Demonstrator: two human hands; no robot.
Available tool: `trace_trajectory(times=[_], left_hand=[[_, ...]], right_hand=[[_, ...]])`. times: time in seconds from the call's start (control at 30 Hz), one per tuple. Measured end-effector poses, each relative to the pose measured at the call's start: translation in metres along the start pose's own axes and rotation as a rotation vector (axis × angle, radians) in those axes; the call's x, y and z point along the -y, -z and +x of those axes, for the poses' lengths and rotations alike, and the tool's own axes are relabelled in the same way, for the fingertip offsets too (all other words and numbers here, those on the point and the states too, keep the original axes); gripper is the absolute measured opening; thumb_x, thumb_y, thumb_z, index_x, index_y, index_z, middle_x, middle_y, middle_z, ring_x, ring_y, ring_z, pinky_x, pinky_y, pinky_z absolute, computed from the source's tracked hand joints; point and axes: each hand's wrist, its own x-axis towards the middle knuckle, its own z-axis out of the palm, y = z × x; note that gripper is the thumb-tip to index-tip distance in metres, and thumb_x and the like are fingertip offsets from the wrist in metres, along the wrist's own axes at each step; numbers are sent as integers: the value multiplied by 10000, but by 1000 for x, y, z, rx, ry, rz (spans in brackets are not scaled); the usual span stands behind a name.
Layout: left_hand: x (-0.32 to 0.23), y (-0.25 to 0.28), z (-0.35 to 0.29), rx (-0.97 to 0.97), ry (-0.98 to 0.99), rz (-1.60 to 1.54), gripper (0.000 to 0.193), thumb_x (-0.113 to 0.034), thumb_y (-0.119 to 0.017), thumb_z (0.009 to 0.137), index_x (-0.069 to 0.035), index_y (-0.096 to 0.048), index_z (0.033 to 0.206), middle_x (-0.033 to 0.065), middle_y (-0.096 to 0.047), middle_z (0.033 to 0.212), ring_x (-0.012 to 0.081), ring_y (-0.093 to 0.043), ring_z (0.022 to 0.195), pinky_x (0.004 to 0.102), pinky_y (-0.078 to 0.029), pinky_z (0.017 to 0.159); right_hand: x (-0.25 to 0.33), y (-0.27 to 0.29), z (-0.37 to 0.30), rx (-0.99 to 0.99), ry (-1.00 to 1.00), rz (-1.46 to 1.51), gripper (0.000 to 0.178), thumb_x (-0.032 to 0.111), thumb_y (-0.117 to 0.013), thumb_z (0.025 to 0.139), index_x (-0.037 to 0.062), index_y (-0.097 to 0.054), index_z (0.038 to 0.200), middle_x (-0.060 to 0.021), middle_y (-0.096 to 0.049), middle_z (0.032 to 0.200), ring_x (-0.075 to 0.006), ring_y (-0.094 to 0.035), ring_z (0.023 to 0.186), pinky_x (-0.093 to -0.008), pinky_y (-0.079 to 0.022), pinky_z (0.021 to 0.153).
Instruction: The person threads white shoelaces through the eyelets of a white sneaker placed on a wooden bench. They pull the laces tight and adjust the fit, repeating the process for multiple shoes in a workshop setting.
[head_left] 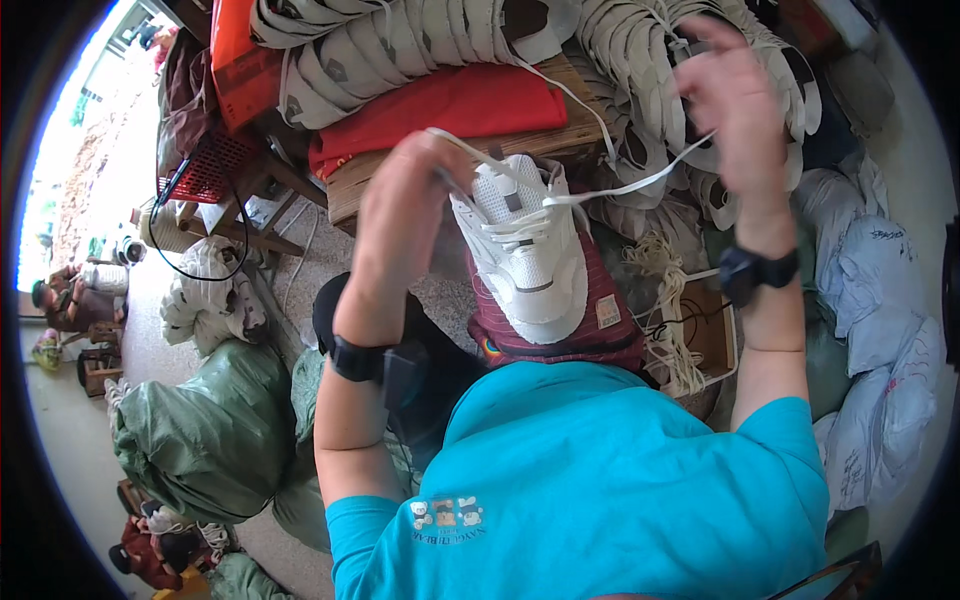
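Observation:
A white sneaker upper rests on my lap over a maroon striped cloth, its toe pointing toward me. White shoelace is threaded across its front, with loose lengths running out to both sides. At the upper's left edge, my left hand is closed on one length near the collar. My right hand is raised to the far right, blurred, fingers partly spread; the other length sags through the air and meets its palm side, where the hold is partly hidden.
Rows of nested grey-white shoe uppers and folded red cloth cover the wooden table ahead. An open box with bundled laces stands at my right. Green sacks lie left, white sacks right. Other people sit far left.

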Motion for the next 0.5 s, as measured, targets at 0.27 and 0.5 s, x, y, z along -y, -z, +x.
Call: trace_trajectory(times=[0.27,0.5], left_hand=[[-114,60,-30,-175,-274,-202,199,-182,-433,1062,-43,-555,988,-5,-397,763,101,-353,654,259,-327,565],[-142,149,-97,-494,-479,-210,275,-141,-376,1081,65,-528,1178,11,-401,778,101,-336,650,252,-314,570]], right_hand=[[-75,-91,-45,411,487,-519,85,61,-571,850,56,-598,930,-115,-612,878,-309,-595,827,-414,-487,757],[-71,-110,-51,421,597,-853,77,45,-596,738,68,-595,811,-100,-527,853,-300,-544,895,-413,-457,796]])
